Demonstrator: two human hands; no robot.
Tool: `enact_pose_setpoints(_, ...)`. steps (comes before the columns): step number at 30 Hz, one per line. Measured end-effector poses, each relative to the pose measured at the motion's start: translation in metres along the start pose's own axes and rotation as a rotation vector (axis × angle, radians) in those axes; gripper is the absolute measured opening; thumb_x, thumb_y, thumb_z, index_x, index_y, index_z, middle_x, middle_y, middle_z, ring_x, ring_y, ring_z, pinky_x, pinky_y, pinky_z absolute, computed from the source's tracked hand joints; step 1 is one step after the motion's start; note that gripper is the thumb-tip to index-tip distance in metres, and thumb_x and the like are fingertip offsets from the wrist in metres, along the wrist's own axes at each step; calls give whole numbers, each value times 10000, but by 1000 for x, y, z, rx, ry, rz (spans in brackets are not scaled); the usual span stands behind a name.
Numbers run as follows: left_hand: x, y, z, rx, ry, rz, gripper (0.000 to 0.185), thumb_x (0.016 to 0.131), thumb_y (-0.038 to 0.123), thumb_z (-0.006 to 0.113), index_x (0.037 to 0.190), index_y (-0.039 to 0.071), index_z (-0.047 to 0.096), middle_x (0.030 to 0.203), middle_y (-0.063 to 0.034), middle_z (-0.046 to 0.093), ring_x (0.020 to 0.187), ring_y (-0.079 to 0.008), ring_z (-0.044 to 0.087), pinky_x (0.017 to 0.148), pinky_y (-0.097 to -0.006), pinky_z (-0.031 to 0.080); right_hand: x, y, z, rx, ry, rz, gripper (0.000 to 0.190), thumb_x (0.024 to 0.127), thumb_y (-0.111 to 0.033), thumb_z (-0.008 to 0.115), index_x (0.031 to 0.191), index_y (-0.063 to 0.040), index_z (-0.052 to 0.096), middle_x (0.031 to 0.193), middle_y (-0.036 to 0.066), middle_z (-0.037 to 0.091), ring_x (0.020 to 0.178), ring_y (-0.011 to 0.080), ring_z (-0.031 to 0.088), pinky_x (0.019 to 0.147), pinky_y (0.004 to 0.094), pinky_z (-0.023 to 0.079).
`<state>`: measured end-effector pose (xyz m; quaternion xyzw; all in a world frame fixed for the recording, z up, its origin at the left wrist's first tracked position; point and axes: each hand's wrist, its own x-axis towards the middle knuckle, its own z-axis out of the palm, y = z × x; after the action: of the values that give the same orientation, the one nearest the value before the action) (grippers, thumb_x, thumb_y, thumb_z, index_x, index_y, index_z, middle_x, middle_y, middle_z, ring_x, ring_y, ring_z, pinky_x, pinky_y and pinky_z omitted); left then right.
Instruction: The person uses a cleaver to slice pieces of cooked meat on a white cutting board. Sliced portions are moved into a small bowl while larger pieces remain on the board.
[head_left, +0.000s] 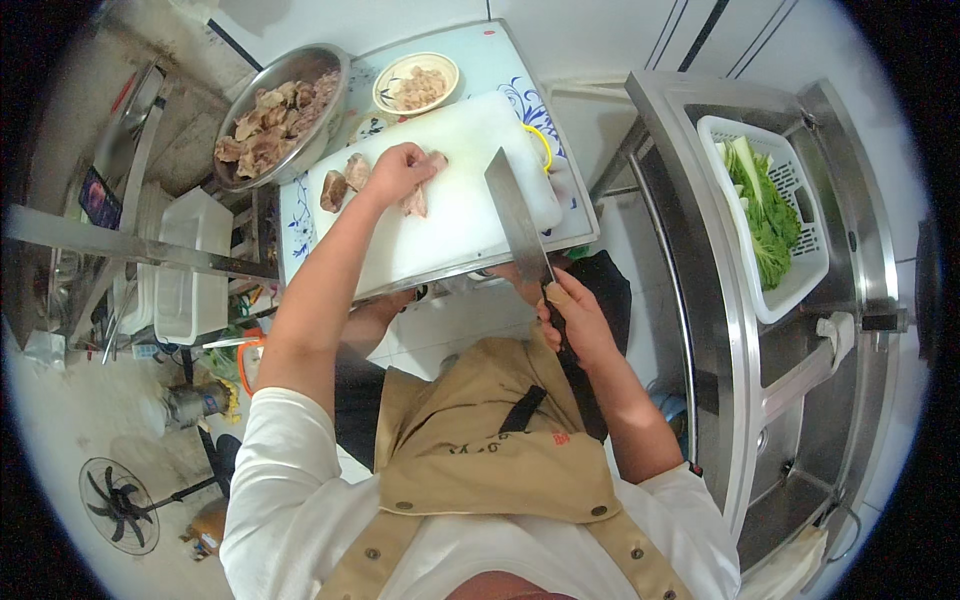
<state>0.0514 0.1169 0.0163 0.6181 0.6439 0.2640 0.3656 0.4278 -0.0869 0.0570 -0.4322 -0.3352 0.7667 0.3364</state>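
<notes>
A thick white cutting board lies on a table, its yellow ring handle at the right end. My left hand is over the board with its fingers closed on a pale piece of meat. Just below those fingers lies another strip of meat. Two more chunks, one darker brown and one paler, rest to the left of my wrist. In my right hand is the dark handle of a cleaver, its broad blade slanting up over the board's right front edge.
Behind the board stand a steel bowl of meat and a small patterned bowl of cut pieces. At right, a white plastic basket of leafy greens sits in a steel sink unit. White bins and a fan are at left.
</notes>
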Motion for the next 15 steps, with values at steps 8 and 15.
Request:
enact_pose_setpoints(8, 8, -6, -16, 486, 243, -75, 449, 839, 322, 822, 1126, -7, 718, 1082, -211, 776, 1005, -360, 752, 887, -435, 588, 5, -2, 7, -7, -18, -18, 437, 1116, -256, 550, 1520, -95, 508, 837, 28, 576, 538, 115, 500, 479, 280, 409)
enact_pose_setpoints(15, -46, -12, -14, 416, -39, -16, 448, 769, 297, 844, 1081, -6, 734, 1002, -203, 766, 944, -335, 748, 832, -444, 576, 4, 7, 7, -13, 9, -21, 435, 1118, -251, 537, 1522, -93, 508, 836, 29, 580, 539, 119, 510, 477, 280, 406)
